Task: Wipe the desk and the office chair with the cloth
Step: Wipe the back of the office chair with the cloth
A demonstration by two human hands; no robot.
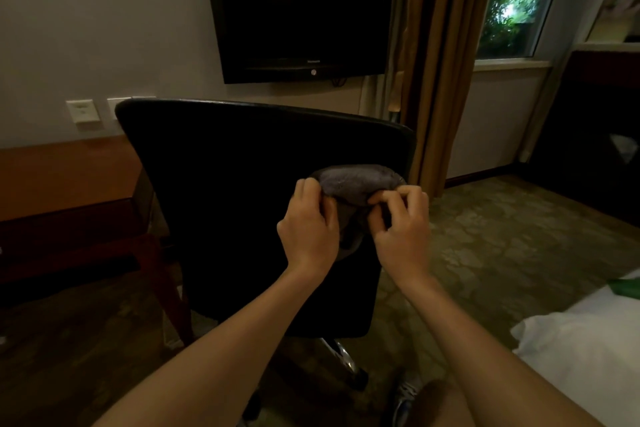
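Bunching the cloth [356,180] between both hands, you pinch one side with your left hand [308,229] and the other with your right hand [401,229], fingers curled into the fabric, probably to fold a usable face for wiping. It sits just past your knuckles, in front of the office chair [242,184] backrest; you cannot tell whether it touches. The bench [62,177] stands well off to the left of your left hand. Above both hands, the television [301,10] carries a small mark on its lower edge, too blurred to read.
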